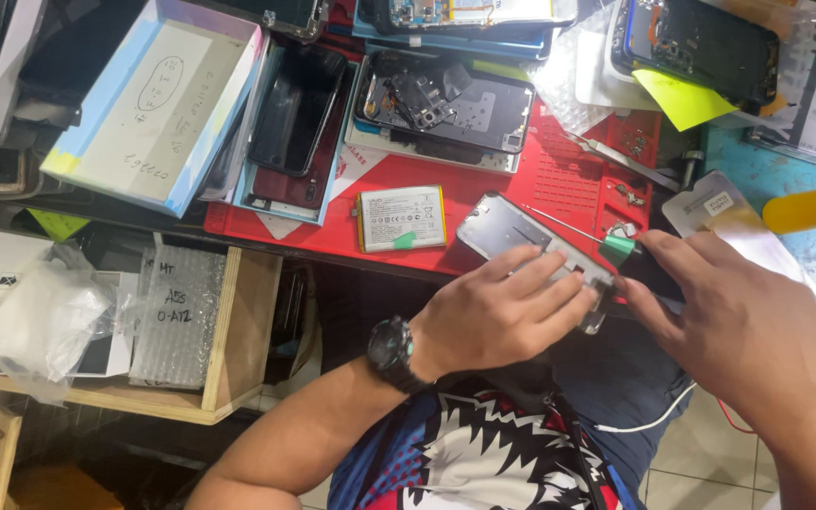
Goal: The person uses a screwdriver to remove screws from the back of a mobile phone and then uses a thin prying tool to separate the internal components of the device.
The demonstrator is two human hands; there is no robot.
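Head view: centre right of the frame, the left hand [502, 316] lies flat, fingers spread over a silver phone frame [512, 231] at the near edge of the red mat [559, 175], pressing it down. The right hand [739, 321] is curled tight around a screwdriver [616, 247] with a green collar, its thin shaft slanting up-left across the frame. Just left of it, a white battery [401, 218] rests on the mat. Upper left, a pale box [158, 99] sits tilted.
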